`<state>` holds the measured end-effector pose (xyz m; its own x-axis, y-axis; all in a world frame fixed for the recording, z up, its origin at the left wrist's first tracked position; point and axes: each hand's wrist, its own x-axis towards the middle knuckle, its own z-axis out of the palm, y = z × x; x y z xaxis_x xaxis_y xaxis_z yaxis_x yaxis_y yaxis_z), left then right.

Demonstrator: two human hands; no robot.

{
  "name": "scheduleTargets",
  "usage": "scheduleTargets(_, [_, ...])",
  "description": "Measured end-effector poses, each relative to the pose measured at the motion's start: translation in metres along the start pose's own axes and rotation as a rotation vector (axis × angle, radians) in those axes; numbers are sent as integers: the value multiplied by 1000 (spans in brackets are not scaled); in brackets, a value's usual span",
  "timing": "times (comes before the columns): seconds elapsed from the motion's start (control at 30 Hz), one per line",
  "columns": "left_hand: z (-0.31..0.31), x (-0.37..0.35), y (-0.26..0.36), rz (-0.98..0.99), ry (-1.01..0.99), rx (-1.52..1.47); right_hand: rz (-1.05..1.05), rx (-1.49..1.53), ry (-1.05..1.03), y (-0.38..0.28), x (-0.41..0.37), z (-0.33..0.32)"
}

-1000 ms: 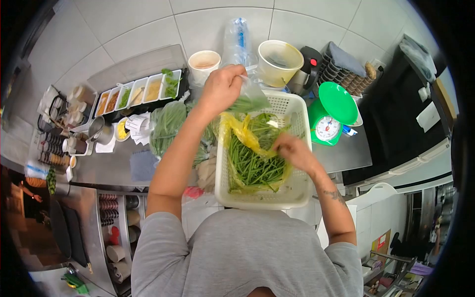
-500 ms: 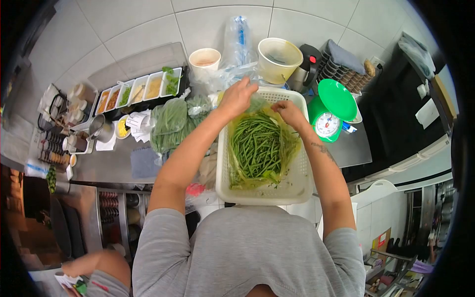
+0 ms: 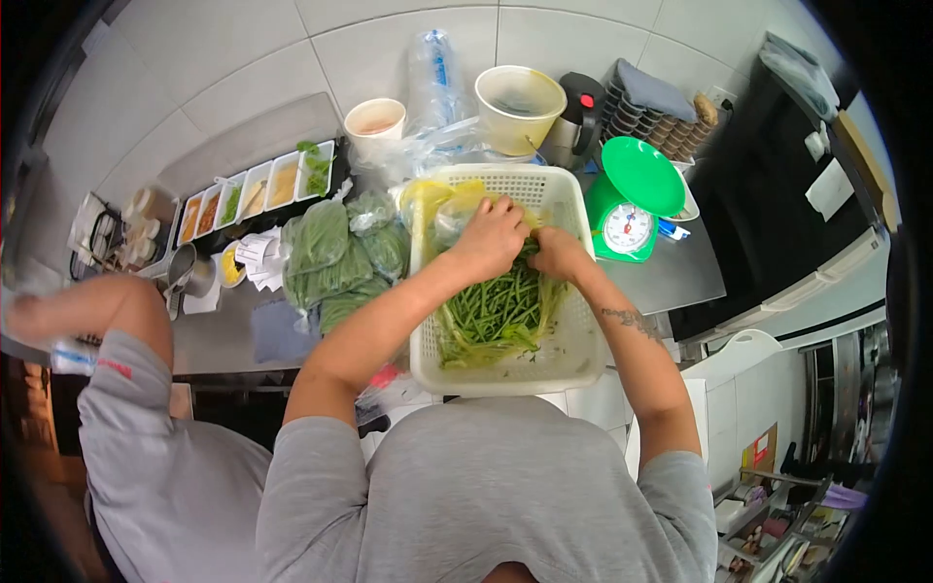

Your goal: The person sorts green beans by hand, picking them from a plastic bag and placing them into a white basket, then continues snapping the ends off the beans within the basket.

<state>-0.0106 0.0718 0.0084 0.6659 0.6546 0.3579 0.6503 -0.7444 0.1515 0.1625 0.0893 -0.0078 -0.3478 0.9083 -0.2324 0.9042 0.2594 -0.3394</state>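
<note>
A white perforated basket (image 3: 581, 335) stands before me, holding long green beans (image 3: 491, 316) in a yellowish clear plastic bag (image 3: 437, 199). Over the far part of the beans, my left hand (image 3: 494, 236) has curled fingers at the bag; what is between them is hidden. Close beside it on the right, my right hand (image 3: 561, 256) is closed with fingertips at the bag's edge. I cannot make out whether it pinches plastic or beans. The two hands nearly touch.
Bagged greens (image 3: 326, 248) lie left of the basket, beyond a blue cloth (image 3: 282, 328). A green scale (image 3: 627, 219) stands right. Tubs (image 3: 520, 112) and a kettle (image 3: 575, 121) are behind. A co-worker's arm (image 3: 126, 316) reaches in at the left.
Both hands have moved closer together and nearer to me, over the beans. More yellow bag shows at the basket's far left corner. The co-worker has come further into view at the left.
</note>
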Motion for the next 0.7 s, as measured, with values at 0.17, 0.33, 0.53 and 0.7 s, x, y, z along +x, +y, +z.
scheduleTargets(0.17, [-8,12,9,-103,-224,-166,-92,208,55,5,-22,-8])
scheduleTargets(0.33, [-5,15,-8,-163,-644,-84,-117,360,68,11,-37,-10])
scheduleTargets(0.53, [-52,2,-30,-213,-326,-170,-6,591,210,20,-43,-16])
scheduleTargets(0.7, [-64,-1,-30,-310,-210,-502,80,939,393,8,-68,-28])
